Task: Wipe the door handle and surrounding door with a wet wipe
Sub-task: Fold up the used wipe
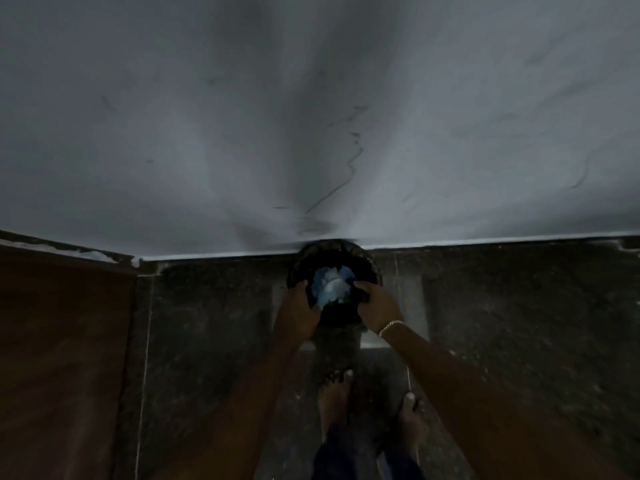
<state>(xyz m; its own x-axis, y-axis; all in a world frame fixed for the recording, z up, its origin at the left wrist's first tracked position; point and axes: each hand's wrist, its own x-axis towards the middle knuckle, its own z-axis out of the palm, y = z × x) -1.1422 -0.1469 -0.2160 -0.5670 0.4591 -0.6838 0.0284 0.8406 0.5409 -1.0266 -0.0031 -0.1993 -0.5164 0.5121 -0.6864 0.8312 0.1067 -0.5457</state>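
Observation:
A round black bin [332, 252] stands on the dark floor against the pale wall. Pale blue and white crumpled material [330, 285] lies inside it; whether that is a wet wipe I cannot tell. My left hand [298, 310] grips the bin's near left rim. My right hand [375, 304], with a thin bracelet on the wrist, holds the near right rim. A brown wooden door [62, 358] fills the lower left. Its handle is not in view.
The pale grey wall [311, 116] with thin dark cracks fills the upper half. Dark speckled floor tiles [519, 323] spread left and right of the bin. My bare feet [337, 396] stand just behind the bin. The light is dim.

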